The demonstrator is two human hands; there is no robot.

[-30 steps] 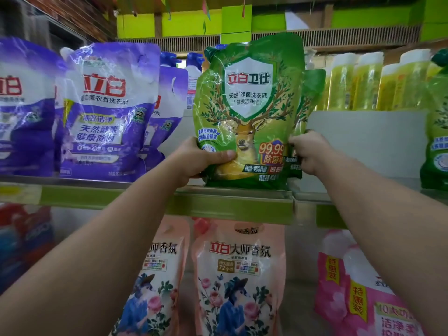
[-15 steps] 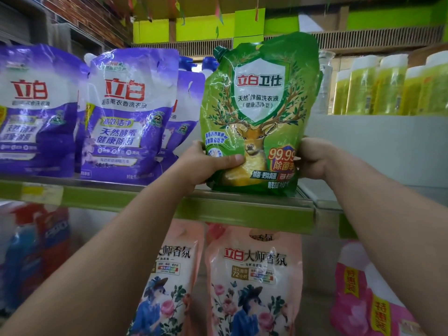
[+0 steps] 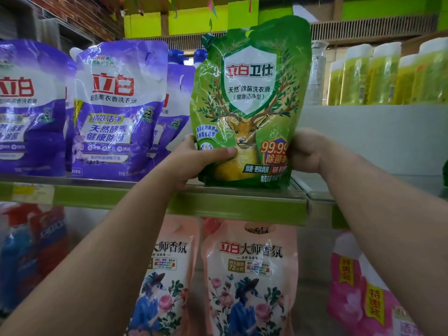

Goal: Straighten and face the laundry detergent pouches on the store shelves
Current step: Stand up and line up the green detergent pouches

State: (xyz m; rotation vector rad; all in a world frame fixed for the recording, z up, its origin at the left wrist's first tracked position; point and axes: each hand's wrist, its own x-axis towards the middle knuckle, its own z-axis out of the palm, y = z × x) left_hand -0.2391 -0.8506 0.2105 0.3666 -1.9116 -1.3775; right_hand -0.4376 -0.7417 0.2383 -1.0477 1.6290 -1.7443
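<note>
Since a second ago we have turned the green pouch point(image 3: 247, 103) square and upright at the shelf point(image 3: 150, 198) edge. Our left hand point(image 3: 194, 158) and right hand point(image 3: 306, 151) grip its lower sides, fingers curled. Glossy, crinkled film bulges softly. Purple pouches point(image 3: 116, 110) beside it look faced; others probably remain.

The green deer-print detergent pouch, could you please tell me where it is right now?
In the head view it stands centre on the upper shelf, gripped by the left hand and right hand, right of the purple pouches.
</note>
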